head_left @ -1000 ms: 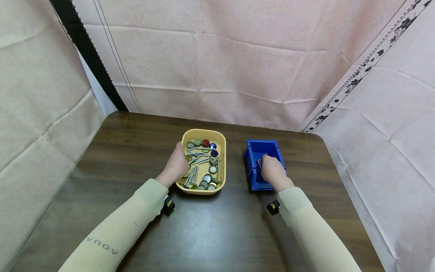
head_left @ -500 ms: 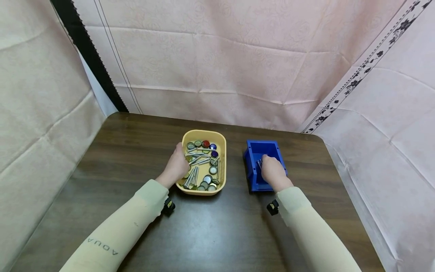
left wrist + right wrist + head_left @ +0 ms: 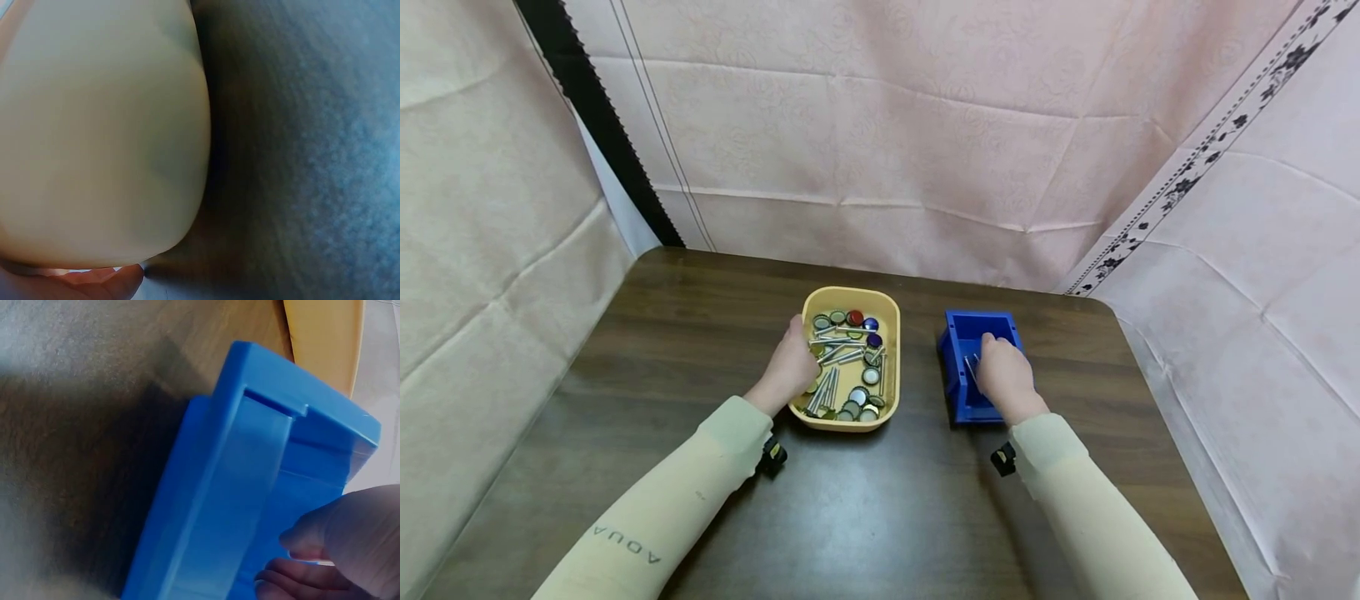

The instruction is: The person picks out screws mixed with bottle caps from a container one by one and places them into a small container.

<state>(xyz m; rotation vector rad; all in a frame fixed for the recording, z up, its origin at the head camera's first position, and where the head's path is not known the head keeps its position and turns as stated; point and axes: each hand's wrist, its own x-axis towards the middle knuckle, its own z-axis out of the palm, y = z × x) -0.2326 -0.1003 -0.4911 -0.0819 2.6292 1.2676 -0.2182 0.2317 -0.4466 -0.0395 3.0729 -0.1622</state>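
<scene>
My left hand (image 3: 788, 360) grips the left rim of a yellow tray (image 3: 892, 333) holding several screws (image 3: 842, 340) and bottle caps (image 3: 870, 376). In the left wrist view the tray's outer wall (image 3: 106, 137) looms large, with fingertips (image 3: 119, 281) at its side. To the right, my right hand (image 3: 1004, 377) reaches into a blue bin (image 3: 977, 321). A pair of screws (image 3: 972, 371) shows beside its fingers. The right wrist view has the thumb and curled fingers (image 3: 306, 578) close together inside the bin; whether they pinch a screw is unclear.
Both containers stand on a dark wooden table (image 3: 850, 517), with a strip of tabletop between them. Pale cloth (image 3: 880, 150) hangs behind the table and along both sides. The yellow tray's side (image 3: 328, 337) shows beyond the bin in the right wrist view.
My right hand has risen slightly within the blue bin, and more of the screws beside its fingers shows now. The left hand and the yellow tray have stayed in place.
</scene>
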